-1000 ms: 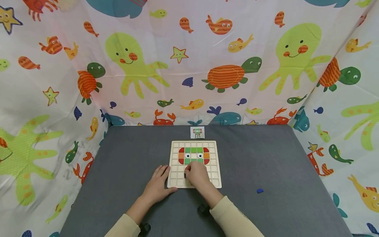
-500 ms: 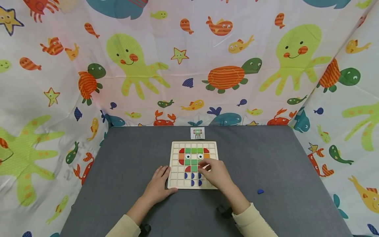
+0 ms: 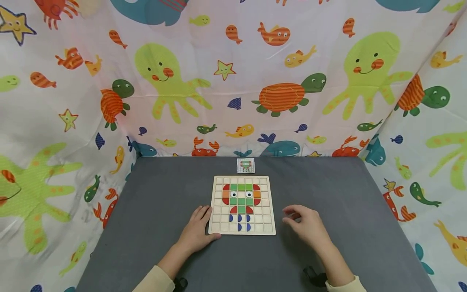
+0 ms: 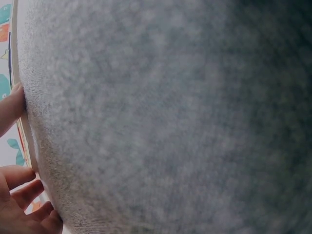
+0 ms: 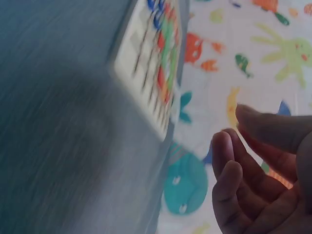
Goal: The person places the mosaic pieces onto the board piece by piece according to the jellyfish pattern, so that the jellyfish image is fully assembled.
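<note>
A square wooden grid board (image 3: pixel 262 228) lies on the grey table. Its cells hold red, orange and green tiles, two eye tiles (image 3: pixel 249 194) and several blue half-round pieces (image 3: pixel 239 227) lower down. My left hand (image 3: pixel 197 229) rests at the board's left edge, fingers extended and thumb near the front corner; the left wrist view shows its fingertips (image 4: pixel 18 92) touching the rim. To the right of the board my right hand (image 3: pixel 306 225) hovers over the table. Its fingers bend loosely with a gap to the thumb, and nothing shows between them in the right wrist view.
A small picture card (image 3: pixel 246 165) with a similar coloured figure lies behind the board. Behind and beside the grey table (image 3: pixel 175 186) hangs a white curtain (image 3: pixel 204 89) printed with sea animals.
My right hand has moved from over the board to the right, uncovering the tiles. The loose blue piece on the table at right is now hidden behind that hand. The left hand stays put.
</note>
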A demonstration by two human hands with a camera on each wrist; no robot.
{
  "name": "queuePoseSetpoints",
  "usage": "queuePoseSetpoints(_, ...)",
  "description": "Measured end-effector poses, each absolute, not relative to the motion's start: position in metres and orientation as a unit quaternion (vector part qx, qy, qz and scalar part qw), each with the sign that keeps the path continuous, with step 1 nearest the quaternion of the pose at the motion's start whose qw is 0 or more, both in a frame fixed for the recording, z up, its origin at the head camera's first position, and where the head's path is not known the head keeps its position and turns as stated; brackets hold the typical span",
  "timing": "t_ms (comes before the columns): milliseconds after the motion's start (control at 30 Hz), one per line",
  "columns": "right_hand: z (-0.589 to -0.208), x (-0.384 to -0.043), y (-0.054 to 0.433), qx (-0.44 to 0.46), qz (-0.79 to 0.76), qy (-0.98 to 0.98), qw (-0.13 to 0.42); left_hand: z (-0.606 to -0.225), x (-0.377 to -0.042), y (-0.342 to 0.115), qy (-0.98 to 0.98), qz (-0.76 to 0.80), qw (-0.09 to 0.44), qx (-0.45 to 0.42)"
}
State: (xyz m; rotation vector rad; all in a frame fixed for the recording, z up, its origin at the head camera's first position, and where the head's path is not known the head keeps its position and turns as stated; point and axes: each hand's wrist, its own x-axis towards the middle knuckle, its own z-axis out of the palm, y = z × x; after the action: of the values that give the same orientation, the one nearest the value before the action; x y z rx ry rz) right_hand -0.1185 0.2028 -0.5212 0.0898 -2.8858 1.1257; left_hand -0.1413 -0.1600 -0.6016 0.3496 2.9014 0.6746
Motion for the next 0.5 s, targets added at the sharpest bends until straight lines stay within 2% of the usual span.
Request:
queuePoseSetpoints(200, -0.529, -0.102, 0.251, 0.039, 0.335, -0.941, -0.002, -0.600, -0.142, -0.160, 0.966, 0.221, 0.072, 0.116)
queuePoseSetpoints(500, -0.548, -0.090, 0.311, 0.050, 0.294, -0.942, -0.154, -0.603, -0.142, -0.161, 0.966, 0.218, 0.075, 0.115)
